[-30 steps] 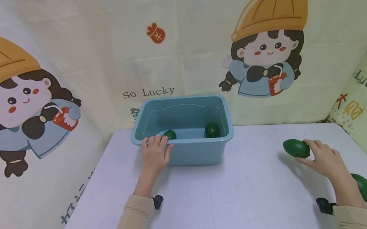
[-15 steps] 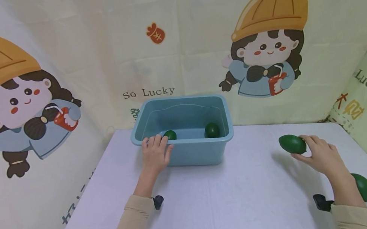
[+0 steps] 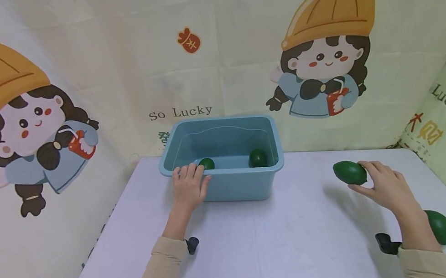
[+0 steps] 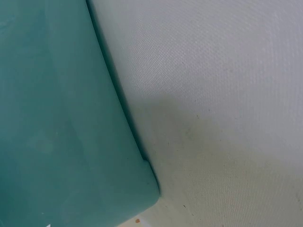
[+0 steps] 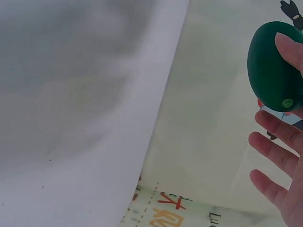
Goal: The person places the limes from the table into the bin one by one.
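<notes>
Item: table (image 3: 260,245), covered in a pale cloth, with printed cartoon backdrop (image 3: 322,63) hung behind and at both sides. Blue bin (image 3: 228,189), rectangular plastic, stands at the far edge, left of centre; the left wrist view shows only its outer wall (image 4: 57,132) meeting the cloth. Contents of the bin: two dark green avocados, one small (image 3: 207,163) near the front left corner, one larger (image 3: 258,158) toward the right wall. Left hand (image 3: 188,188): rests on the bin's front left rim, fingers hooked over the lip and steadying it. Right hand (image 3: 385,187): raised above the right side of the table, thumb and fingertips (image 5: 289,47) closed round the end of a third avocado (image 3: 350,173), which hangs clear of the cloth; the lower fingers spread loosely beneath it. Fourth avocado (image 3: 439,226): lies on the table near the right front corner, partly behind the right wrist. Small black camera mounts (image 3: 192,245) show at both wrists. Status, as judged: two avocados are binned, one is in the hand and well apart from the bin, one is untouched; roughly half is done.
</notes>
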Available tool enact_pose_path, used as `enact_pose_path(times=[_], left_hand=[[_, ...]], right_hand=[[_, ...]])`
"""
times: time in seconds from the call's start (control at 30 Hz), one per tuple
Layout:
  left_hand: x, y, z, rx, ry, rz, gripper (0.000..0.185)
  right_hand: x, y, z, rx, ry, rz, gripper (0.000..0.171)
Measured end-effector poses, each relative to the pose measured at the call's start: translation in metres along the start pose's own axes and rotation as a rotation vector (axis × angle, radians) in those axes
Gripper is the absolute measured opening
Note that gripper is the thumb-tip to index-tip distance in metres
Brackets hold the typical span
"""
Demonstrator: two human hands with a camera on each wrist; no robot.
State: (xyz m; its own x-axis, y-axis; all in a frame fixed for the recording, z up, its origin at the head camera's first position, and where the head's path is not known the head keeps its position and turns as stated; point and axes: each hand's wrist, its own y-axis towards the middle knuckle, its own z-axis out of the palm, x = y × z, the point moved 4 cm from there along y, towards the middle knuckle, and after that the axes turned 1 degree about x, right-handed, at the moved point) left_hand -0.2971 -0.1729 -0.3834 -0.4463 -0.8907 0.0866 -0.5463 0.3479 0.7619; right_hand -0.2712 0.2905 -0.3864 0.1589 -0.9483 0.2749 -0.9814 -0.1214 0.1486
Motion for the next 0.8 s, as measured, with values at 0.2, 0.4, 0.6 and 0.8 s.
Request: enact_pose_path(times=[0.2,0.4,0.6,0.8], left_hand=[[0.0,0.0,0.0,-0.007,-0.004,0.003,0.046],[0.0,0.001,0.0,-0.004,0.0,0.002,0.046],[0.001,0.001,0.0,0.005,-0.004,0.0,0.046],[0.001,0.0,0.0,0.019,-0.004,-0.003,0.047]], right_hand=[[0.008,0.002,-0.005,-0.012,-0.001,-0.01,0.079],[0.017,0.006,-0.01,-0.021,0.001,-0.019,0.079],[0.026,0.01,-0.014,-0.046,-0.003,-0.041,0.077],[0.035,0.014,-0.016,-0.06,0.0,-0.062,0.078]])
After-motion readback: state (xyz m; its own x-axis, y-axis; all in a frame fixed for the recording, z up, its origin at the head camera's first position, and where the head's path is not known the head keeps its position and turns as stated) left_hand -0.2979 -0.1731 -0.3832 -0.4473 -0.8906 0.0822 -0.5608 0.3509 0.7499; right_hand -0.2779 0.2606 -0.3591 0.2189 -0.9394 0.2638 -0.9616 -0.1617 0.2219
